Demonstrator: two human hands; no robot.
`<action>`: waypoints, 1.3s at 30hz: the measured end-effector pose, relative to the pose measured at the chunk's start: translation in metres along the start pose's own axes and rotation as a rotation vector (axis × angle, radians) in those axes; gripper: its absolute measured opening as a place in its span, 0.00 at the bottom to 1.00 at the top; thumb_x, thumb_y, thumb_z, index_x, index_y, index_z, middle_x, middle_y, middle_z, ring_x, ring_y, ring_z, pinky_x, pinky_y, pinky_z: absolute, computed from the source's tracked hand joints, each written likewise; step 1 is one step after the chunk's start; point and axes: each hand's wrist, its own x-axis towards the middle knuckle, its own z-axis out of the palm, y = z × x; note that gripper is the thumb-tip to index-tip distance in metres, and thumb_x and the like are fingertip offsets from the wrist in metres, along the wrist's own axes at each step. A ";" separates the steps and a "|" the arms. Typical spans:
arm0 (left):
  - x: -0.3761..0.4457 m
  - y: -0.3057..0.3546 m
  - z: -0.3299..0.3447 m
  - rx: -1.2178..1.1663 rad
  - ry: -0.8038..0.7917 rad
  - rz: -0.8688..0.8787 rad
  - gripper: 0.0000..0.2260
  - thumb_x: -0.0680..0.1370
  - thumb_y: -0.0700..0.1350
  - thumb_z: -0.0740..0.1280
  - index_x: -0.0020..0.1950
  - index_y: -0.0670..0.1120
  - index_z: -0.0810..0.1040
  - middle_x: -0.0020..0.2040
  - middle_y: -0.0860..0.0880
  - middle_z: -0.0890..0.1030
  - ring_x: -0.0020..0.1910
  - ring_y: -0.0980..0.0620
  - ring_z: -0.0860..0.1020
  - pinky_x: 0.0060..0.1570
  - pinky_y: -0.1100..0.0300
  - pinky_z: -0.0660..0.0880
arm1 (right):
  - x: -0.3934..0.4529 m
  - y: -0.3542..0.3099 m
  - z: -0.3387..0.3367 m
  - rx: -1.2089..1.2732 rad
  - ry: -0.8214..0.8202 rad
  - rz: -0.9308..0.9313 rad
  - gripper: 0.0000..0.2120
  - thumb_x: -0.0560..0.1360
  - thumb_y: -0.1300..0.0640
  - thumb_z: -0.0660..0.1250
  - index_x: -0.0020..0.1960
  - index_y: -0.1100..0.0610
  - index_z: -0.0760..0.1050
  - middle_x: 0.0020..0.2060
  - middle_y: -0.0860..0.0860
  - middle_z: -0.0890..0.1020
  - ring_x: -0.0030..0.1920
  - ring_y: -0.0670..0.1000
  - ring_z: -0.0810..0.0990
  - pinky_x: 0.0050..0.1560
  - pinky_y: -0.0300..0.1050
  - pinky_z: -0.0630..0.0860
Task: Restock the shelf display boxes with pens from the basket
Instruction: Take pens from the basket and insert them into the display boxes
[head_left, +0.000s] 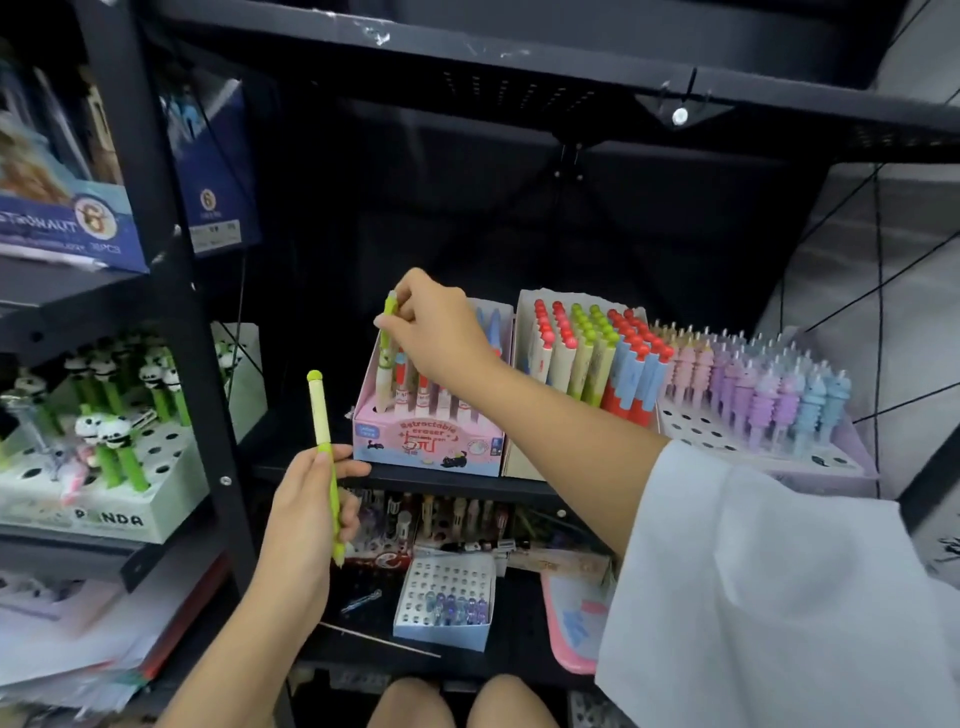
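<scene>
A green-capped pen (385, 358) is pinched near its top by the right hand (434, 332), with its lower end set into a hole at the left front of the pink display box (426, 441), which stands on the black shelf (415, 475). More pens stand in the holes of this box, behind the hand. A second green pen (324, 452) is gripped upright by the left hand (306, 514), fingers curled round its lower half, just left of and below the pink box. Right of the pink box, a box of red- and green-topped pens (592, 358) is seen, and further right a tray of pastel pens (753, 395). Far left of the pink box stands a panda pen box (104, 499).
</scene>
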 end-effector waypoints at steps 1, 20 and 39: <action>0.001 0.001 0.001 -0.006 -0.002 0.000 0.11 0.83 0.43 0.52 0.48 0.46 0.74 0.42 0.46 0.78 0.21 0.59 0.65 0.18 0.67 0.62 | 0.001 0.000 0.002 -0.032 -0.027 -0.010 0.09 0.76 0.56 0.66 0.51 0.61 0.71 0.39 0.55 0.81 0.39 0.53 0.78 0.43 0.52 0.77; -0.007 0.004 0.008 0.052 -0.103 0.065 0.18 0.82 0.44 0.55 0.41 0.57 0.81 0.30 0.55 0.73 0.25 0.58 0.66 0.23 0.65 0.64 | -0.033 -0.007 0.001 0.205 -0.115 0.019 0.09 0.78 0.53 0.63 0.52 0.57 0.77 0.42 0.48 0.80 0.41 0.42 0.75 0.41 0.34 0.71; -0.026 -0.013 0.070 0.362 -0.391 0.080 0.14 0.79 0.43 0.62 0.65 0.51 0.71 0.58 0.60 0.75 0.53 0.72 0.71 0.46 0.76 0.69 | -0.085 0.098 -0.107 -0.298 0.229 0.159 0.09 0.80 0.54 0.57 0.53 0.60 0.65 0.37 0.57 0.80 0.39 0.58 0.81 0.38 0.56 0.77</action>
